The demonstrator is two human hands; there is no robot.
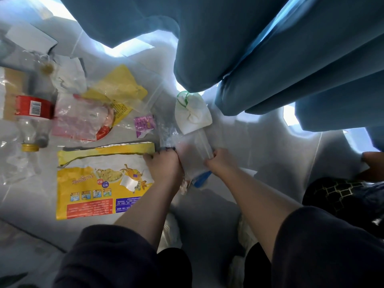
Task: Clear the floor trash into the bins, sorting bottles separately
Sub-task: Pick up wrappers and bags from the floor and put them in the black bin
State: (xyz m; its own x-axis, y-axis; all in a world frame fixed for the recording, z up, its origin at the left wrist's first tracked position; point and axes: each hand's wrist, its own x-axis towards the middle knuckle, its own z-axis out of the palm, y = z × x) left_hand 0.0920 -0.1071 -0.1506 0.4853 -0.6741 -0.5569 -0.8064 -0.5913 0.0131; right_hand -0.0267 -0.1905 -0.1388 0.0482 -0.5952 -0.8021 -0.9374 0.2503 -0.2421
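A clear bag point(194, 156) lies on the floor point(259, 142) straight ahead and is held from both sides. Its right edge is pinched by the curled fingers of the right hand point(219, 163). Its crinkled left edge is gripped by the left hand point(164, 163), knuckles up. A blue strip shows at the bag's near end.

A white wad point(192, 115) with a green loop rests against the bag's far end, and a purple wrapper point(144, 123) lies just to the left. The big yellow pack point(99, 183) is touched by the left hand's outer side. Further left, a pink wrapper point(83, 119) and a bottle point(33, 119) with a red label and yellow cap are seen, untouched. A blue curtain point(270, 59) hangs over the far side.

The step in hand is judged to be the gathering of soft trash, with most litter not yet collected. No bin is in view. The bag should next be lifted free without dragging the wad along, then carried to the general bin. The bottle is to be kept apart for its own bin.
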